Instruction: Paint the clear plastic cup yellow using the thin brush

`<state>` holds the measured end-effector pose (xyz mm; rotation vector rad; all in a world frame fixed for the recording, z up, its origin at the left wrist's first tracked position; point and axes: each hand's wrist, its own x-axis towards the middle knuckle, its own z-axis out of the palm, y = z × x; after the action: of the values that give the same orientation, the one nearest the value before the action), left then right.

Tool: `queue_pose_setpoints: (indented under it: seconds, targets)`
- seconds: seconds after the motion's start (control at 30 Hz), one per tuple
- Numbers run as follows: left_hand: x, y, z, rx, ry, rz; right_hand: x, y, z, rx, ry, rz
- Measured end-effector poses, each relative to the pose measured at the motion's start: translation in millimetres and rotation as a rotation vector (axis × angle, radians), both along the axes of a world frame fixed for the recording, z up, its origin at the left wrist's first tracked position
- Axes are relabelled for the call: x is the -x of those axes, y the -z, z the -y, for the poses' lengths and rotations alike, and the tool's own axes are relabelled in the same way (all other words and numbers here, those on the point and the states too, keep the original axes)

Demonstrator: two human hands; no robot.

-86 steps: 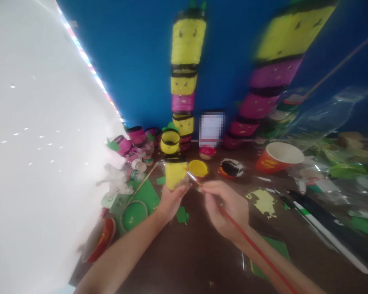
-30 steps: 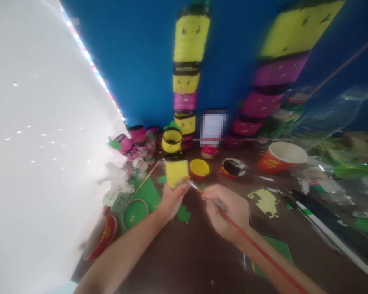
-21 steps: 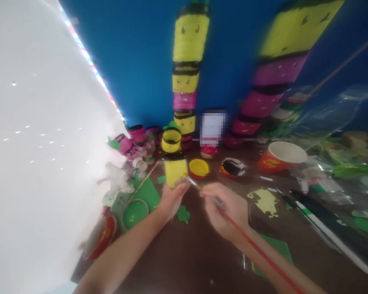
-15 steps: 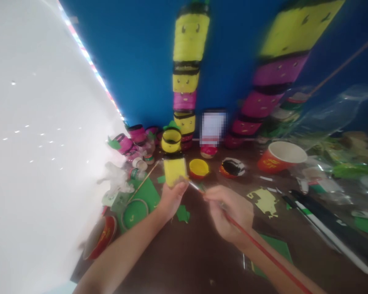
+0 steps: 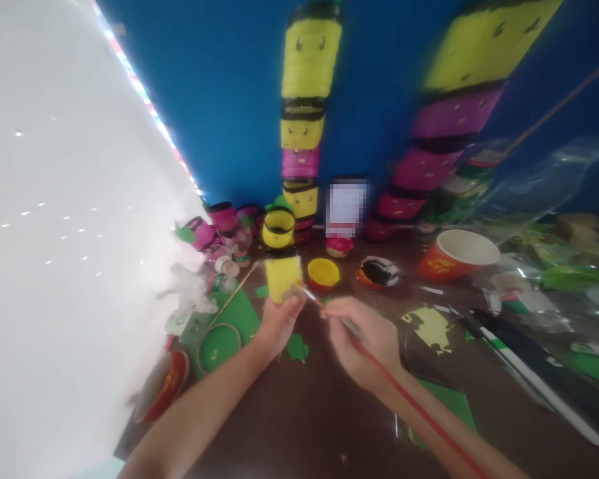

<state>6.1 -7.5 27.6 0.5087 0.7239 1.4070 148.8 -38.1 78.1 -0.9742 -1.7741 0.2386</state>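
Note:
My left hand point(image 5: 281, 320) is closed around the lower end of a yellow-painted plastic piece with a dark upper rim point(image 5: 282, 276), held upright over the table. A long red-handled paintbrush point(image 5: 379, 366) is pinched in my right hand point(image 5: 364, 336). Its bristles meet the lower right edge of the yellow piece, near my left fingertips. Just behind stand a small dish of yellow paint point(image 5: 323, 272) and a dish of black paint point(image 5: 378, 271). A yellow pot with black bands point(image 5: 278, 228) sits behind the held piece.
At the right stands a red paper cup point(image 5: 456, 256), near a black-and-white cutter point(image 5: 534, 372) and plastic packaging point(image 5: 534, 303). Green paper point(image 5: 239, 313) and a tipped red cup point(image 5: 164, 386) lie at the left. Stacked painted pots point(image 5: 302, 133) rise against the blue wall.
My right hand and the paintbrush have shifted left, bringing the bristles further onto the yellow piece. My left hand has barely moved.

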Motion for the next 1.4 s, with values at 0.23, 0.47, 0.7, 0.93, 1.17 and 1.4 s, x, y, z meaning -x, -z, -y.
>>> queue_pose_setpoints:
  seconds: [0.23,0.47,0.7,0.93,1.17,1.4]
  targets:
    - [0,1.2,0,0.008,-0.013,-0.015,-1,1.5,-1,-0.02,-0.005,-0.02]
    - [0,1.4,0,-0.004,-0.011,-0.011,-1,0.5,2,-0.042,-0.01,-0.037]
    - [-2,-7.1,4,-0.036,0.049,-0.038,3,-0.7,-3,-0.041,0.081,-0.037]
    - [-1,-4.1,2,-0.017,0.032,-0.036,-3,2.0,2,-0.047,-0.018,-0.032]
    - [-1,-1.8,2,-0.03,0.036,-0.038,1,0.4,0,-0.024,0.0,-0.034]
    - [-1,-1.0,1,0.033,-0.014,-0.03,-2,1.8,3,-0.035,-0.037,-0.049]
